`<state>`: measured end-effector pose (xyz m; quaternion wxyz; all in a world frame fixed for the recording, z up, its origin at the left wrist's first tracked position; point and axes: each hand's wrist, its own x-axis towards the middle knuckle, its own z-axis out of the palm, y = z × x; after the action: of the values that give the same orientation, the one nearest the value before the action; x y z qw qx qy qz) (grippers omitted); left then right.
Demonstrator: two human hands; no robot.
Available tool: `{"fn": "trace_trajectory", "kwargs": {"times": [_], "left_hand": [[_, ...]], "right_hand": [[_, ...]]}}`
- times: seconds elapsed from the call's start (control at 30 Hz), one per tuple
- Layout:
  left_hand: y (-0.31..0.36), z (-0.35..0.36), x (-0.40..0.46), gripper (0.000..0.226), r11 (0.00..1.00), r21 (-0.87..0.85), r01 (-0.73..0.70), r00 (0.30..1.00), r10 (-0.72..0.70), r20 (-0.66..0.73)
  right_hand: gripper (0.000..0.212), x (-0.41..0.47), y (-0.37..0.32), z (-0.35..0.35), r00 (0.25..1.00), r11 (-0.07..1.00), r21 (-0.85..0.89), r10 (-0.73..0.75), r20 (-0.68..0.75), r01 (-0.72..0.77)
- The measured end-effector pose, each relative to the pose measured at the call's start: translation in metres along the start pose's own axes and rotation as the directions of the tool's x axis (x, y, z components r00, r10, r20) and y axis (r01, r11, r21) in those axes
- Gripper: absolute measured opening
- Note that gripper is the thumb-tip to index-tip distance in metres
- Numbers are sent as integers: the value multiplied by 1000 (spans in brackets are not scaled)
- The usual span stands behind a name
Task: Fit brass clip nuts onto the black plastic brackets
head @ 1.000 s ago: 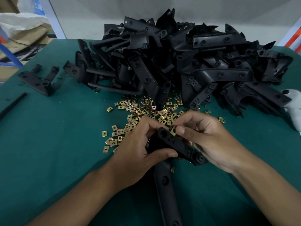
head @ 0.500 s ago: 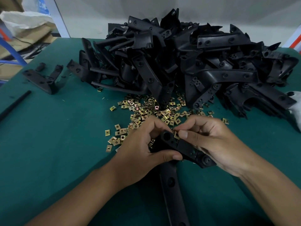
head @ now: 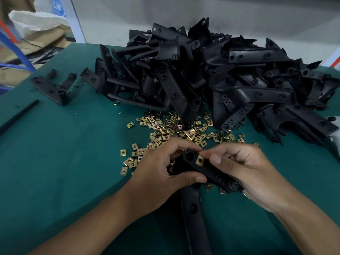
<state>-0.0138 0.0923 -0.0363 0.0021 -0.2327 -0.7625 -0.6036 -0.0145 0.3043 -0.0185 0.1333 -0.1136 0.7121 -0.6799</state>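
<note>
i see the left hand [head: 161,173] wrapped around the near end of a black plastic bracket [head: 211,172], thumb curled under its lower edge and fingers arched over the top. the bracket is held just above the green bench [head: 55,162], near the front centre, one arm slanting toward the right and a longer arm [head: 193,218] running down toward me.

the right hand [head: 248,173] pinches a brass clip nut [head: 200,160] between thumb and forefinger; the nut sits against the upper edge of the bracket, just beside a round hole in it. i cannot tell whether the nut is fully seated. the remaining right fingers are curled beneath the bracket's right arm.

a loose scatter of brass clip nuts [head: 174,127] lies on the bench just beyond both hands, spreading left and right; a few more [head: 209,186] lie under the held bracket.

behind the scatter stands a large heap of black brackets [head: 220,70], filling the far middle and right of the bench. a single bracket [head: 53,89] lies apart at far left, with a thin black rod [head: 18,116] near the left edge. a white sack [head: 36,23] and cardboard sit beyond the bench at upper left.
</note>
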Motion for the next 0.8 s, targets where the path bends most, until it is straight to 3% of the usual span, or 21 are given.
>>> {"fn": "trace_trajectory", "kwargs": {"times": [0.13, 0.2, 0.27, 0.33, 0.43, 0.63, 0.73, 0.8], "left_hand": [[-2, -2, 2, 35, 1000, -6, -8, 999, 7, -50], [-4, -3, 3, 31, 1000, -25, 13, 997, -15, -76], [-3, -3, 2, 29, 999, -40, 28, 999, -29, -36], [-2, -2, 1, 29, 1000, 9, 25, 999, -25, 20], [-1, -3, 1, 29, 998, 23, 53, 997, -54, 52], [-6, -6, 3, 30, 995, 46, 87, 990, -91, 105], [-6, -5, 2, 31, 995, 61, 82, 987, -89, 130], [-7, -6, 2, 27, 995, -26, 100, 988, -96, 121]], "right_hand": [[42, 3, 6, -6, 998, 997, -55, -53, 34, 55], [34, 6, 11, -12, 986, 970, -216, -136, -98, 112], [22, 12, 19, -19, 939, 830, -547, -264, -222, 104], [27, 16, 25, -21, 940, 599, -798, -301, -161, 55], [38, 19, 32, -20, 967, 417, -905, -254, -32, 80], [16, 20, 33, -17, 948, 420, -903, -314, -53, 89], [18, 20, 37, -16, 952, 393, -913, -305, -18, 109], [15, 19, 38, -15, 952, 477, -874, -300, -58, 97]]}}
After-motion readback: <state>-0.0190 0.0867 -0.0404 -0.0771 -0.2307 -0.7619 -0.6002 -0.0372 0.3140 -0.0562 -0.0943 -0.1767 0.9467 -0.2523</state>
